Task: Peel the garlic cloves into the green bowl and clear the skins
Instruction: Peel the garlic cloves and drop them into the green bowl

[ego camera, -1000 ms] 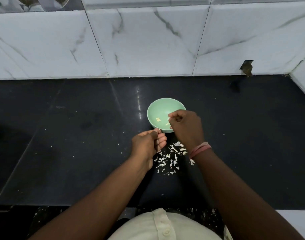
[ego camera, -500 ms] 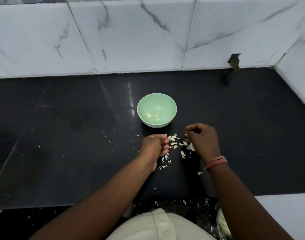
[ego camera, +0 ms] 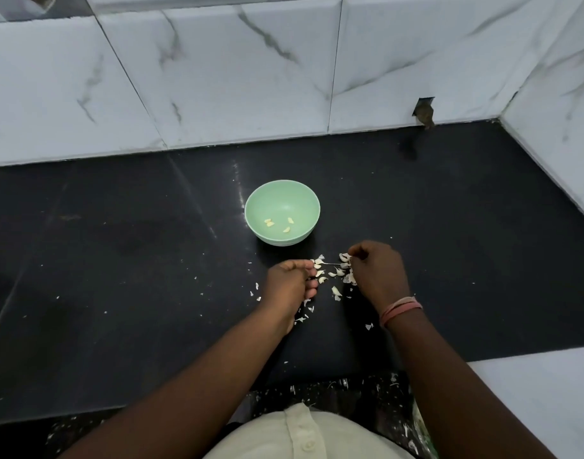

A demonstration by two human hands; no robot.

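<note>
The green bowl [ego camera: 253,223] stands on the black counter with three peeled garlic cloves [ego camera: 269,222] inside. Just in front of it lies a scatter of white garlic skins and pieces [ego camera: 330,275]. My left hand [ego camera: 289,283] rests at the left edge of that scatter with its fingers curled; what it holds is hidden. My right hand [ego camera: 376,273] is at the right edge, thumb and fingers pinched on a white garlic piece [ego camera: 344,258]. A thin stalk [ego camera: 330,264] lies between the two hands.
A white marble-tiled wall [ego camera: 217,77] closes the back, and another [ego camera: 565,134] closes the right side. Small skin flakes [ego camera: 256,293] dot the counter left of my hands. A white ledge [ego camera: 532,385] sits at the near right. More skins litter the floor [ego camera: 350,392] below the counter's front edge.
My right hand came back from over the bowl down to the skins in front of it. My left hand slid forward to the pile's left edge. The bowl stayed put.
</note>
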